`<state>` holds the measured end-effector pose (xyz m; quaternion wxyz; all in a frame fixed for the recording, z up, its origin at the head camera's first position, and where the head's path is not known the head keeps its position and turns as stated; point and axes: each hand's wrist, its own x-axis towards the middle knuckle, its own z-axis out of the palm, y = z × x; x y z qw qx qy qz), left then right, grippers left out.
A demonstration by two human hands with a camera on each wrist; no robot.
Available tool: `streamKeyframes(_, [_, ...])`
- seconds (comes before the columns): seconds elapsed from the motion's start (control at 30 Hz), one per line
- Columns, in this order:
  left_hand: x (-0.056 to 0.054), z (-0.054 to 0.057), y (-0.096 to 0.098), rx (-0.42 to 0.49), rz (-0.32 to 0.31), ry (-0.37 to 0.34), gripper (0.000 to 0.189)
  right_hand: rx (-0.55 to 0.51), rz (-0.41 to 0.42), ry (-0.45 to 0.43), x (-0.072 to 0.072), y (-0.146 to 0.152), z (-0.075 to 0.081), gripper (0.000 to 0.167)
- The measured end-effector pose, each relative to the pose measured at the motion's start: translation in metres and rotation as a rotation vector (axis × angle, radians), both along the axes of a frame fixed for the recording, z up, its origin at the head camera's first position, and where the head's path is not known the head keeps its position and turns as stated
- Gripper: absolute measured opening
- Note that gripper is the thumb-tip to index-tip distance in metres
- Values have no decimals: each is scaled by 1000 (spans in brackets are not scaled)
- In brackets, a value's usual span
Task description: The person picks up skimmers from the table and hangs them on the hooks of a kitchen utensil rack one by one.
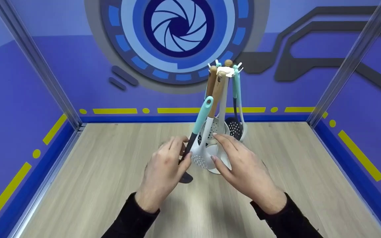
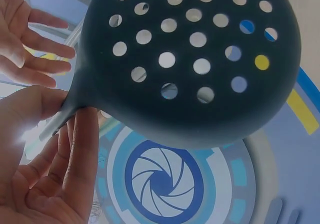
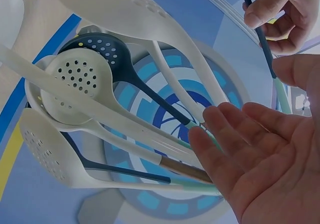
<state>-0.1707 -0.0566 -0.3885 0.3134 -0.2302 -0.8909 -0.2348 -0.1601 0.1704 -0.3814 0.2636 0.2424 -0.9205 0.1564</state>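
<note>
My left hand (image 1: 165,165) pinches a black skimmer (image 2: 150,116) by its dark neck, between thumb and fingers. Its teal handle (image 1: 201,119) points up and away, while the round head full of holes hangs low beside the palm. To the right, my right hand (image 1: 245,165) is held with fingers extended and holds nothing. Its fingertips overlap the lower part of the utensil stand (image 1: 222,105) in the head view. On that stand's near side hangs a white skimmer (image 1: 199,161) with a wooden handle, between both hands.
Several more utensils hang around the stand, among them another black skimmer (image 1: 234,125) on the right and white ones (image 3: 50,144). White hooks (image 1: 240,66) stick out at the top. The wooden table (image 1: 111,185) is bordered by blue printed walls (image 1: 61,76) with metal corner posts.
</note>
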Motion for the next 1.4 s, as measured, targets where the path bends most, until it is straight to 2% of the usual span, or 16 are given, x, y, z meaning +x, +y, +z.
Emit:
streamKeyframes(0.4, [2, -3, 12, 16, -56, 2, 32, -66, 21, 13, -4, -3, 2, 49])
streamKeyframes(0.8, [2, -6, 26, 9, -95, 14, 29, -131, 40, -10, -6, -6, 2, 33])
streamKeyframes(1.13, [1, -7, 35, 16, -122, 9, 28, -285, 101, -56, -8, -8, 2, 18])
streamKeyframes(1.4, [2, -7, 41, 44, -154, -22, 30, -396, 101, -108, -7, -10, 2, 19])
